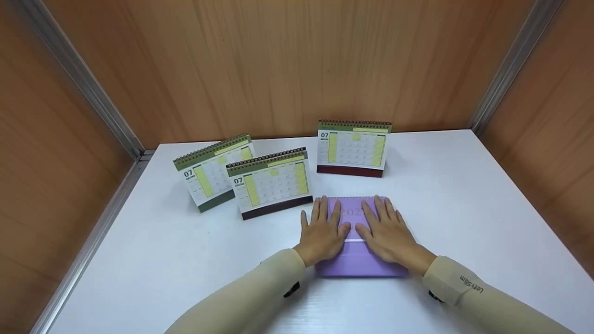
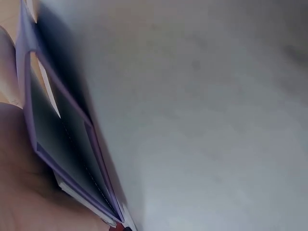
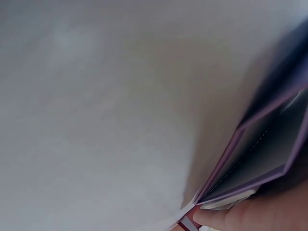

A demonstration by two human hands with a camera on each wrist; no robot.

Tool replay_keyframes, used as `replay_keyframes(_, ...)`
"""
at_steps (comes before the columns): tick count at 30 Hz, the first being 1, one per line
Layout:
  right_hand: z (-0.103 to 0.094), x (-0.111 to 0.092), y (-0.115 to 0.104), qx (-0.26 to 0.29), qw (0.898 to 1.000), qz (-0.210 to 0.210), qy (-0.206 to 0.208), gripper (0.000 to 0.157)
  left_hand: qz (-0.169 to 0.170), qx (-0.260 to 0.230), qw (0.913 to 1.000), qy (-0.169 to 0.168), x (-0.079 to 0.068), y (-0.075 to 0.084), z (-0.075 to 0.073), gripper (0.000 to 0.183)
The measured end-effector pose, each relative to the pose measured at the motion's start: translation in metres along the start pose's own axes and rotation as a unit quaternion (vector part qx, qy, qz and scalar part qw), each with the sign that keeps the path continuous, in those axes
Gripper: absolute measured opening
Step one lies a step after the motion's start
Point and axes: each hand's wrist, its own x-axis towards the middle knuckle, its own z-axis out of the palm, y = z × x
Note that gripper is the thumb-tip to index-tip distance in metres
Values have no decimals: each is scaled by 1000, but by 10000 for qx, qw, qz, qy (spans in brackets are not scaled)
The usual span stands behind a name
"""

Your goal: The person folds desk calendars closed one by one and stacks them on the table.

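Three desk calendars stand on the white table (image 1: 464, 208), which wooden panels (image 1: 301, 60) enclose at the back and both sides. The red-based calendar (image 1: 354, 148) is at the back, beyond the hands. To the left, the dark-based calendar (image 1: 271, 183) partly hides the green-based calendar (image 1: 204, 181); its near right corner comes just beside the left hand's fingertips, and whether they touch I cannot tell. Each shows a large "07". The right sleeve (image 1: 468, 290) reads "Let's Slim". The purple calendar (image 1: 356, 262) lies at the front of the group, under both hands; its cover reads "202", the last figure covered by a finger. The left hand (image 1: 323, 234) and right hand (image 1: 387, 232) rest on it, fingers straight and spread, thumbs apart. The wrist views show a hollow beneath its cover.
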Motion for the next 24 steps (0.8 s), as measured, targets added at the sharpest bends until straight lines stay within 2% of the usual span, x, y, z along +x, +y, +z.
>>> replay_keyframes(5,2,0,-2,84,9998,55,-147,72,-7,126,9999,-118,1,0,-1,69)
replay_keyframes(17,3,0,-3,56,9990,98,-426,73,60,220,9996,-167,3,-4,7,71)
replay_keyframes(24,0,-2,-5,-52,9981,94,-613,74,-23,379,9983,-442,5,-4,8,72)
